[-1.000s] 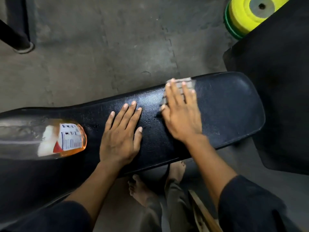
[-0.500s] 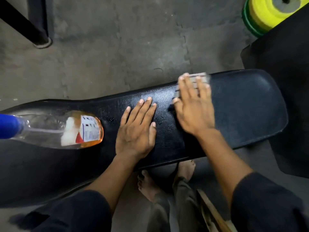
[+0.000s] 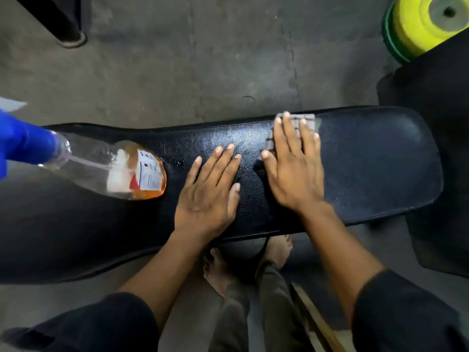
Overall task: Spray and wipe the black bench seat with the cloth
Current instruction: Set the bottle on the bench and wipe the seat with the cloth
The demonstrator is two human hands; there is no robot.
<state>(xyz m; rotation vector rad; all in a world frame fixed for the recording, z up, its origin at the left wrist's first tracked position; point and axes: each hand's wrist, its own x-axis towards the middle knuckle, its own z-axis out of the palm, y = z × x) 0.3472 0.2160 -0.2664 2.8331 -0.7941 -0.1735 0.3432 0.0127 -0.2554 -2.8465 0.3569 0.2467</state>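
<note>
The black bench seat (image 3: 375,163) runs across the view, with fine droplets on its right part. My right hand (image 3: 295,171) lies flat on a grey checked cloth (image 3: 308,120), pressing it onto the seat near the far edge; only the cloth's top and left edges show. My left hand (image 3: 209,194) rests flat on the seat just left of it, fingers spread, holding nothing. A clear spray bottle (image 3: 119,168) with orange liquid and a blue head lies on the seat at the left.
Yellow and green weight plates (image 3: 416,24) stand at the top right behind another black pad (image 3: 436,102). A black frame leg (image 3: 63,29) meets the grey mat floor at the top left. My bare feet (image 3: 220,270) are under the bench.
The view has shifted left and down the bench, revealing the bottle's blue head. My right hand with the cloth has slid slightly towards the right end of the seat; the left hand stays flat.
</note>
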